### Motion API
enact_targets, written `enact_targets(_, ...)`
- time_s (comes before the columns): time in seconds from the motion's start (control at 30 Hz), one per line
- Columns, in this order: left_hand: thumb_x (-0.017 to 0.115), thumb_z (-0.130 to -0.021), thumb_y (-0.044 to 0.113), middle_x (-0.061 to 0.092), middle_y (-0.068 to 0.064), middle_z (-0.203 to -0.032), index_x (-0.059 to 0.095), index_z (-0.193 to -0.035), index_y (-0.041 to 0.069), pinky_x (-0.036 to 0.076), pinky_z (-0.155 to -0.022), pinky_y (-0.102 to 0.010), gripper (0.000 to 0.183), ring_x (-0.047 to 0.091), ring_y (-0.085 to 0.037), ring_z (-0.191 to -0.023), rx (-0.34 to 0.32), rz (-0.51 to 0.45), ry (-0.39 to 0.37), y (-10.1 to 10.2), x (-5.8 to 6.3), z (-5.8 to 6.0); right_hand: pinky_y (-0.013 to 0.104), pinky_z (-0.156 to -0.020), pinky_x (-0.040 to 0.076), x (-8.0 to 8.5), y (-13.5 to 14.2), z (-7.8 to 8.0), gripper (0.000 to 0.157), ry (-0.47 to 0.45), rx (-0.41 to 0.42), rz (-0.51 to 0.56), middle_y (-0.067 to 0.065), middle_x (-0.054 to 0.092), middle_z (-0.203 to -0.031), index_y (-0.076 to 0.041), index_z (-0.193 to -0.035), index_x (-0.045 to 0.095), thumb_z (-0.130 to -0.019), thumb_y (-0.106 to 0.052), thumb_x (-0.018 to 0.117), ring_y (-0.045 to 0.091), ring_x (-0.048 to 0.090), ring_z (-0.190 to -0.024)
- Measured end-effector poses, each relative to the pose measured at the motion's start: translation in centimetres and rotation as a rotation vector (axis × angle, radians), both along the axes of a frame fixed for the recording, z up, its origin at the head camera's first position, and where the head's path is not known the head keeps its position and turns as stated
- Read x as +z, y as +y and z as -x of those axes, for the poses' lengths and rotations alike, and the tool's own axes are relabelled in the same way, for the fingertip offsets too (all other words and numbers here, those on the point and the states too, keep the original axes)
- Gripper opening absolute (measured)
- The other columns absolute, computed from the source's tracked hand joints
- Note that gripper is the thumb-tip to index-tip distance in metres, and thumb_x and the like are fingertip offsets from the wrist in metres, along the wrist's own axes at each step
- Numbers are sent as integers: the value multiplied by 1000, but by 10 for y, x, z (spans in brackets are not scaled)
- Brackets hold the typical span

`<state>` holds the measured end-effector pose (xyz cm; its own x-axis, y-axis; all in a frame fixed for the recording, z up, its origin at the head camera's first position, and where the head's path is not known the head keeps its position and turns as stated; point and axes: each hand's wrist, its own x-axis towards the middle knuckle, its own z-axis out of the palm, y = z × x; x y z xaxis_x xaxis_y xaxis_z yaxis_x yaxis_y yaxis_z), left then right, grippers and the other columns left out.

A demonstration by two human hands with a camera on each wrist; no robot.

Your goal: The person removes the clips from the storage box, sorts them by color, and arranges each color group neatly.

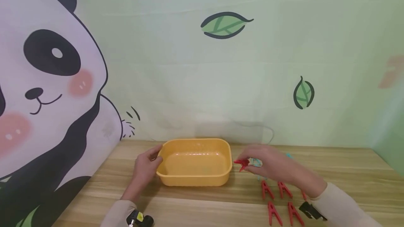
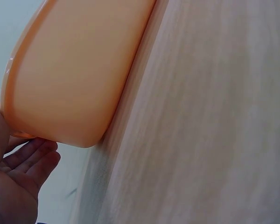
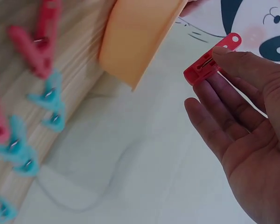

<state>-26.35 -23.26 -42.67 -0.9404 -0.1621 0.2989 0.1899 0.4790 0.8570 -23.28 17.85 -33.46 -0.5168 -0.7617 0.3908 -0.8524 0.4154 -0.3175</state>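
Note:
A yellow plastic basin [image 1: 195, 180] stands on the wooden table. My left hand [image 1: 146, 165] grips its left end, the thumb over the rim and the fingers outside against the wall, as the left wrist view also shows beneath the basin wall [image 2: 70, 84]. Just right of the basin, my right hand [image 1: 268, 160] pinches a red clothespin [image 3: 212, 59] between thumb and fingers, above the table. Several red clothespins [image 1: 274, 213] lie in rows below my right forearm. Light-blue clothespins [image 3: 51, 95] lie behind them, partly hidden by that hand in the head view.
The wooden tabletop [image 1: 202, 211] runs back to a pale green wall cloth [image 1: 170, 80] printed with a panda and leaves. A thin cord [image 1: 272, 134] shows against the cloth behind the basin's right side.

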Motion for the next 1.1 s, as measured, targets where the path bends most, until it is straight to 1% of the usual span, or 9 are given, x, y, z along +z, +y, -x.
enact_targets(0.17,62,-96,-4,67,-28,-133,62,-140,-9,54,-104,-47,44,66,-41,-124,-2,2,1,1,1,0,34,-84,63,-13,32,-11,30,61,-41,22,-11,73,-104,-14,-114,78,-87,-4,86,10,68,-95)
enact_targets(0.37,63,-96,-3,68,-28,-132,64,-139,-9,54,-104,-47,44,67,-42,-123,20,7,6,-2,2,-2,25,-72,59,-33,64,-20,41,123,-29,69,-8,72,-100,-13,-113,77,-78,5,89,9,65,-87)
enact_targets(0.43,63,-96,-3,69,-28,-131,64,-139,-8,55,-103,-47,44,68,-41,-122,31,7,8,-5,3,-4,25,-72,60,-35,70,-24,39,95,-58,52,-10,71,-101,-14,-113,78,-79,2,90,9,65,-88)
enact_targets(0.63,62,-98,-1,67,-28,-133,63,-141,-9,55,-104,-46,44,66,-42,-124,14,5,-6,-7,2,-5,31,-75,64,-40,87,-34,30,-45,-213,-72,-14,72,-105,-19,-112,80,-85,-10,89,7,65,-91)
enact_targets(0.77,62,-98,-1,67,-28,-134,63,-141,-8,55,-104,-45,44,66,-42,-125,14,9,-15,-6,0,-4,28,-72,63,-47,101,-37,28,-87,-218,-78,-13,72,-104,-17,-111,80,-85,-10,89,6,63,-88)
enact_targets(0.87,62,-97,-1,67,-27,-134,63,-141,-8,54,-104,-45,44,66,-41,-125,17,7,-16,-5,0,-4,26,-68,62,-55,112,-39,30,-34,-178,-55,-12,71,-101,-15,-109,80,-82,-6,90,5,63,-85)
enact_targets(0.97,62,-97,-2,67,-27,-134,63,-141,-7,53,-105,-45,44,66,-40,-125,13,4,-11,-3,0,-3,27,-68,63,-61,124,-42,31,16,-169,-58,-13,70,-101,-15,-107,79,-80,-3,90,2,63,-86)
enact_targets(1.07,62,-97,-2,67,-27,-135,63,-141,-8,53,-105,-45,44,65,-40,-126,3,1,-6,-1,2,-1,28,-70,64,-64,134,-47,32,1,-188,-87,-13,69,-102,-15,-107,80,-79,-5,91,2,64,-88)
enact_targets(1.1,62,-97,-2,66,-27,-135,62,-141,-8,53,-105,-45,44,65,-40,-126,1,0,-6,-1,2,-1,28,-71,64,-64,137,-49,31,-29,-200,-104,-14,69,-103,-15,-107,80,-80,-6,91,2,64,-89)
